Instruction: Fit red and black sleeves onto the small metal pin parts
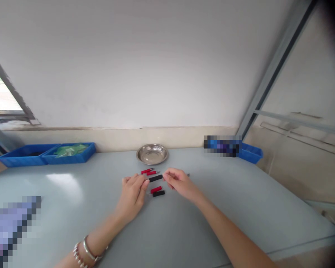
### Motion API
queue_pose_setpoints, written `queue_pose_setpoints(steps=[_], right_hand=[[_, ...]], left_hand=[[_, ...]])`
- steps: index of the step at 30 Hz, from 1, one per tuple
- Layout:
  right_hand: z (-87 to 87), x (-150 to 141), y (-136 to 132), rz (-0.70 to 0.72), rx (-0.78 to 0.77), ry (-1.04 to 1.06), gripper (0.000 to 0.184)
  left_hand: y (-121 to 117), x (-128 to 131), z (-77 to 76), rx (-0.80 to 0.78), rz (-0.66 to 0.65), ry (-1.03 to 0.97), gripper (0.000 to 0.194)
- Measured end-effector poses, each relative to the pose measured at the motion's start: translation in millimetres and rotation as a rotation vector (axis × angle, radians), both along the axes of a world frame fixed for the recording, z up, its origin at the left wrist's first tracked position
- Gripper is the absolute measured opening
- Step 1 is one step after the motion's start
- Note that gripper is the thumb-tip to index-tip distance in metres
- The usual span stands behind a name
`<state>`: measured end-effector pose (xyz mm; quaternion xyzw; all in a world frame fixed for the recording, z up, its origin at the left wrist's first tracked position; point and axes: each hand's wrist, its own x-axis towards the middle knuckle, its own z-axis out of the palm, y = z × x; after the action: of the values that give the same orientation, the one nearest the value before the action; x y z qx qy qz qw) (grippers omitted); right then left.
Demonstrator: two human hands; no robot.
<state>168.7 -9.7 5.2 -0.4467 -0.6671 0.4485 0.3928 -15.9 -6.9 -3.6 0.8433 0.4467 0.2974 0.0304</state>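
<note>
My left hand (134, 191) is closed, with thumb and fingers pinching the left end of a black pen barrel (155, 178). At the barrel's right end, the fingertips of my right hand (180, 182) are pinched together; whatever they hold is too small or hidden to make out. Just beyond the barrel lie two red pen pieces with silvery tips, a left one (146, 171) and a right one (152, 173). Nearer to me rest a short red barrel piece (156, 190) and a short black barrel piece (159, 193).
A round metal dish (152, 162) stands near the wall. Blue bins sit at the back left, one bin (86, 154) holding green plastic bags. Another blue bin (251, 153) is at the back right. A small metallic item (188, 174) lies beyond my right hand on the grey table (80, 219).
</note>
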Motion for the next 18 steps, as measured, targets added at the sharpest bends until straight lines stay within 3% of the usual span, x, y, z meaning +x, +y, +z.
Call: queue_pose_setpoints(steps=[7, 12, 18], right_hand=[[-2.9, 0.6, 0.7, -0.1, 0.087, -0.125, 0.022], [-4.8, 1.4, 0.9, -0.28, 0.212, -0.478, 0.024], [-4.9, 3.7, 0.9, -0.404, 0.122, -0.923, 0.025]], left_hand=[[-0.6, -1.9, 2.9, -0.084, 0.041, -0.027, 0.037], [1.8, -1.9, 0.2, -0.088, 0.098, 0.039, 0.036], [7.6, -2.9, -6.9, -0.162, 0.192, 0.158, 0.03]])
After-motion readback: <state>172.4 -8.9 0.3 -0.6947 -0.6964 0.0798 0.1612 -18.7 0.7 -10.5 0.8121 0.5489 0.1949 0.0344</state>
